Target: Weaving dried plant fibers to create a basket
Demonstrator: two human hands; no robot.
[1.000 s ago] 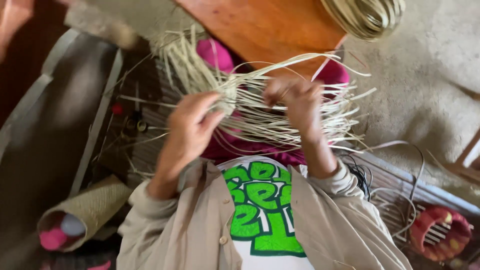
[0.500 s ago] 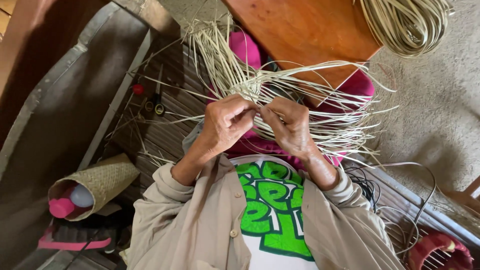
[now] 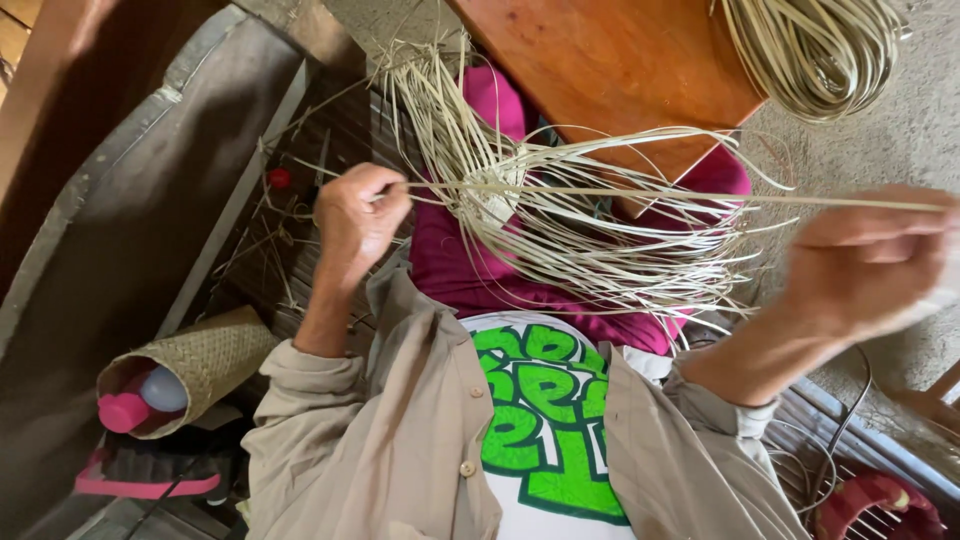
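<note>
A loose bundle of pale cane strips (image 3: pixel 560 215) lies across my lap, woven together at a small knot (image 3: pixel 495 200). My left hand (image 3: pixel 358 215) is closed on one end of a long strip (image 3: pixel 640 195) at the left of the bundle. My right hand (image 3: pixel 868 262), blurred, is far out to the right with the other end of that same strip pinched in it. The strip runs taut and level between both hands, through the woven knot. My legs in magenta cloth (image 3: pixel 470 270) are under the strips.
An orange wooden board (image 3: pixel 620 70) lies ahead of my knees, with a coil of cane (image 3: pixel 815 50) at the top right. A woven cone basket (image 3: pixel 195 365) holding bottles lies at the lower left beside a dark plank (image 3: pixel 130 220). A red basket (image 3: pixel 880 505) sits lower right.
Both hands were close together at the woven knot. Now they have spread wide apart, the right hand swinging far right and drawing one strip out taut through the weave.
</note>
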